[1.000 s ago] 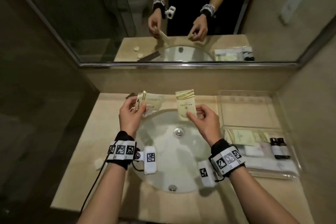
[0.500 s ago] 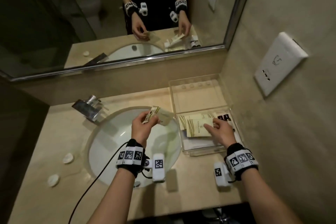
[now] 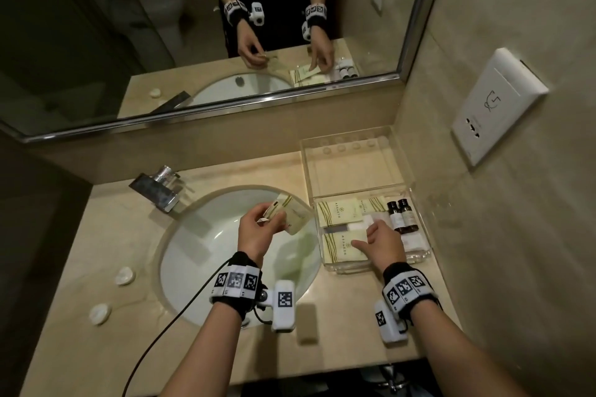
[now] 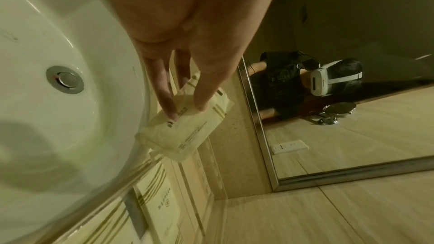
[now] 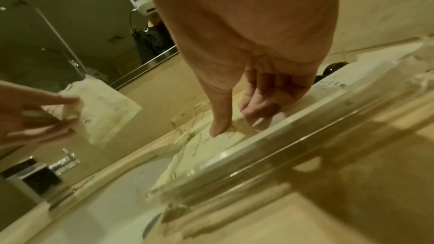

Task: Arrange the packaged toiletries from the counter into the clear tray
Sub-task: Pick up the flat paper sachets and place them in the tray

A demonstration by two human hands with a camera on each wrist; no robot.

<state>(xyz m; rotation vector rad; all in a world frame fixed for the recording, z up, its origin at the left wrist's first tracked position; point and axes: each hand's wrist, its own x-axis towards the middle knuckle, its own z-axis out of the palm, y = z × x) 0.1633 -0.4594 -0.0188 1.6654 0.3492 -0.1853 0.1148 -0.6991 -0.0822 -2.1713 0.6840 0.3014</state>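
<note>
1. Pinching a packet [image 3: 292,214] between thumb and fingertips, my left hand [image 3: 258,232] holds it over the sink [image 3: 206,255].
2. My right hand [image 3: 383,243], fingers relaxed, touches the flat packet [image 3: 342,246] lying inside the clear tray [image 3: 419,213].

A bathroom, likely a hotel's. A white basin [image 3: 225,255] with a chrome tap [image 3: 159,187] is sunk into a beige stone surface [image 3: 106,235] below a wide wall mirror [image 3: 193,26]. Small packaged toiletries [image 3: 338,211] fill a clear tray [image 3: 354,167] beside it.

Sink [image 3: 206,255] sits mid-counter [image 3: 106,235], faucet [image 3: 161,187] behind-left. Clear tray [image 3: 358,167] right of sink, against wall; packets [image 3: 338,214] and two bottles [image 3: 401,214] in its near compartment.
</note>
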